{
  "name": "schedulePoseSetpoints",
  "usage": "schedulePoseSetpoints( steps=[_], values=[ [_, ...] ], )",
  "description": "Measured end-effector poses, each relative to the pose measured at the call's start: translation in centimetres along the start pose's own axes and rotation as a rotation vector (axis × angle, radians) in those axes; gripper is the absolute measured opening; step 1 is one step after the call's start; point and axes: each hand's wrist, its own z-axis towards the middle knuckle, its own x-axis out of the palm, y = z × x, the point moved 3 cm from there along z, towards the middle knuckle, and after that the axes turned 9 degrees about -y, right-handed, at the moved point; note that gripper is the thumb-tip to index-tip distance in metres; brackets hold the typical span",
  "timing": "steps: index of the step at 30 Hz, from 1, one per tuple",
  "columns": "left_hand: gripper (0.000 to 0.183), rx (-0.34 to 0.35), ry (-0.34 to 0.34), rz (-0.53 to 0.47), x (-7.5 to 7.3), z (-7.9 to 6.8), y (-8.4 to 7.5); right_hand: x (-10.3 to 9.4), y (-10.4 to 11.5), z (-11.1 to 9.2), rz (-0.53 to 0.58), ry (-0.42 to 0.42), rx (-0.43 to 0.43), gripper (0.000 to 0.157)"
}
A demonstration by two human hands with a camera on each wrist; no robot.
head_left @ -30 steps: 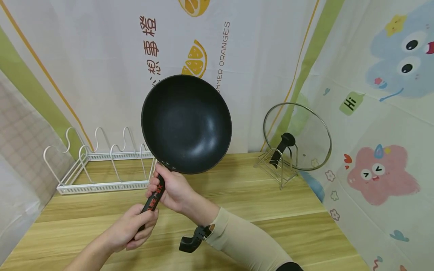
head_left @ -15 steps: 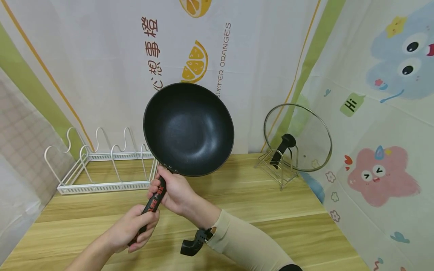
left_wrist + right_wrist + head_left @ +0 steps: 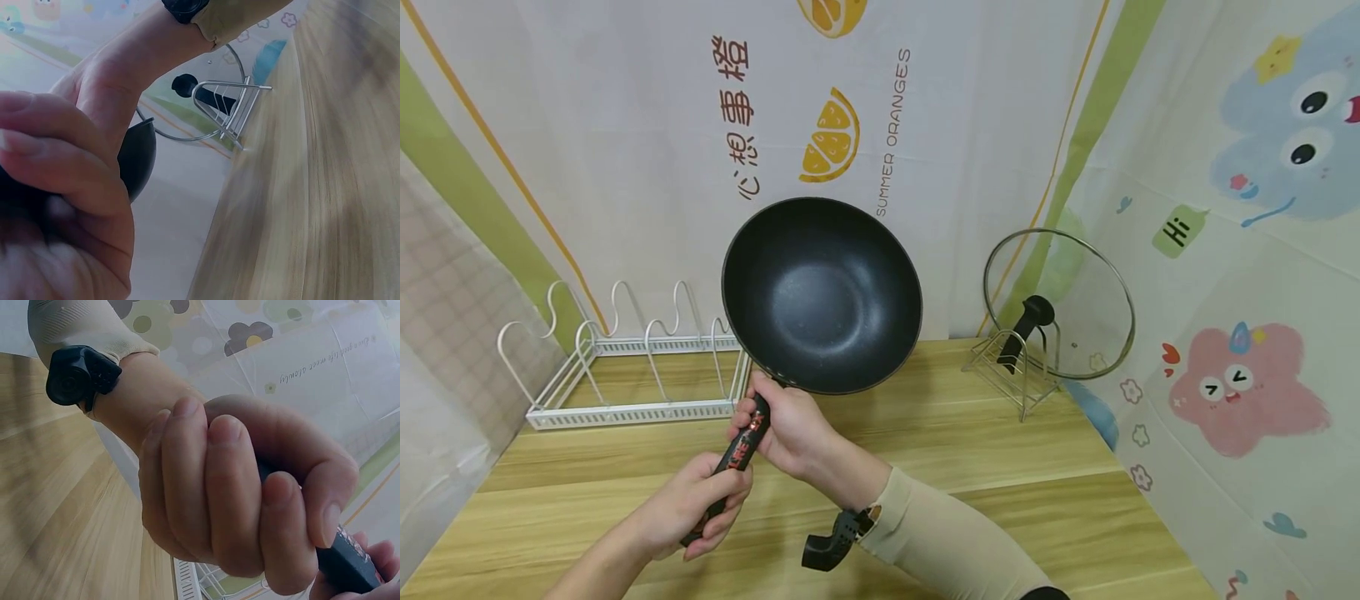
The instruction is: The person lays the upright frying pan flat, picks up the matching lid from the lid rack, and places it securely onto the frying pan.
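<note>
A black wok is raised over the table, tilted with its dark inside facing me. My right hand grips its black handle close to the bowl, thumb up near the rim. Further down, my left hand wraps the handle's end. Red lettering shows on the handle between the two hands. In the left wrist view, curled fingers fill the left side, and a piece of the wok appears behind them. The right wrist view has the left hand in front, gripping the handle; the right hand is partly cut off.
A white wire rack with upright loops stands at the back left of the wooden table. At the back right, a glass lid with a black handle leans in a small metal stand. Printed curtains hang close behind and at the right.
The wok has come down slightly and shifted a little right, its bowl tipping flatter. More of the orange print shows above it. Both hands keep their hold on the handle.
</note>
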Motion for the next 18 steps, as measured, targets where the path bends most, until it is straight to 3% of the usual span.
schedulePoseSetpoints(
  steps=[18],
  values=[
    [0.028, -0.006, 0.035, -0.021, 0.08, 0.12, -0.11, -0.33, -0.16, -0.35, 0.018, -0.067, -0.018, 0.029]
  ],
)
